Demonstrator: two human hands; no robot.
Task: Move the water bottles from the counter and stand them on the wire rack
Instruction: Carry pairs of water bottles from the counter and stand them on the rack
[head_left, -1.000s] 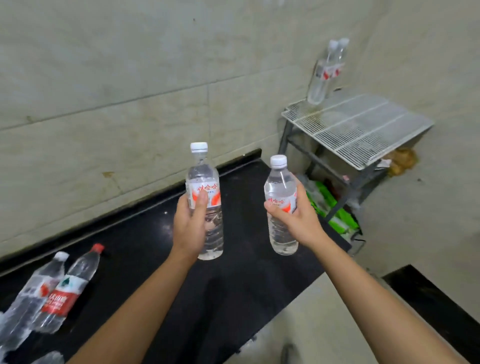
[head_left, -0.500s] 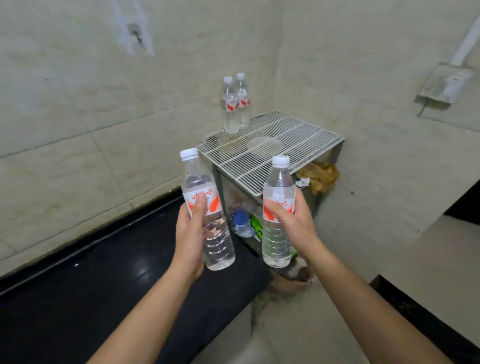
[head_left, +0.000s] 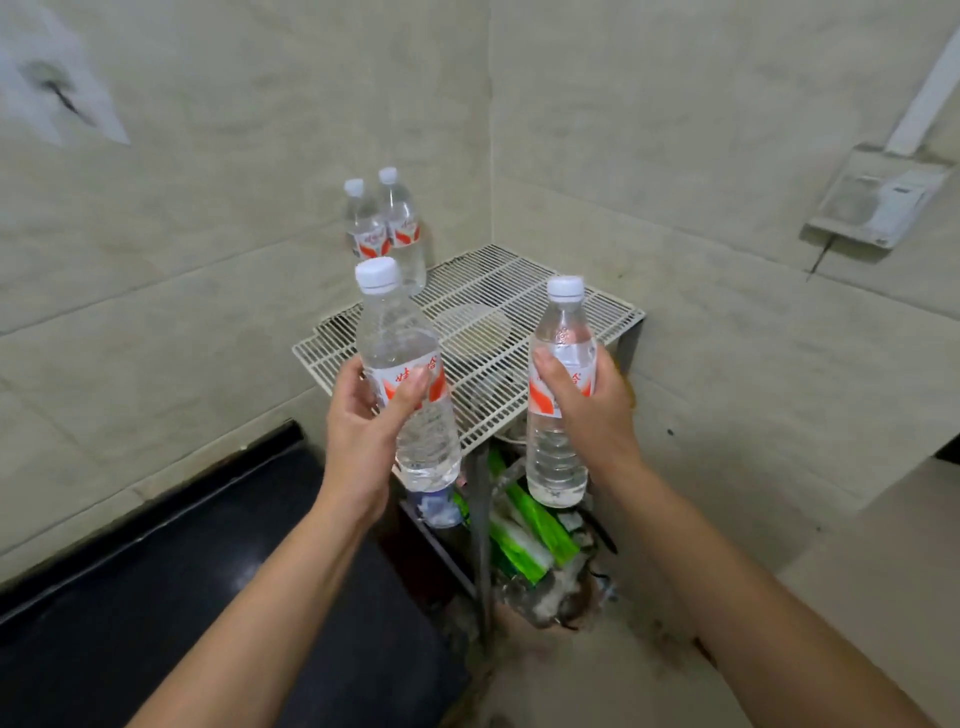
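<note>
My left hand (head_left: 363, 431) grips a clear water bottle (head_left: 400, 343) with a white cap and red-and-white label, held nearly upright and leaning slightly left, in front of the near left corner of the white wire rack (head_left: 524, 301). My right hand (head_left: 587, 410) grips a second such bottle (head_left: 558, 457), upright, in front of the rack's near right edge. Two more bottles (head_left: 395, 228) stand side by side at the rack's back left corner against the wall.
The black counter (head_left: 171, 587) runs along the left wall and ends beside the rack. Green-and-white packets (head_left: 530, 525) and clutter lie under the rack. A round pale disc (head_left: 480, 330) lies on the rack's middle. A wall box (head_left: 878, 202) hangs at the right.
The view has swung right and closer to the rack. Both hands have carried their bottles off the counter toward the rack's front edge; the bottles lying on the counter have left the view.
</note>
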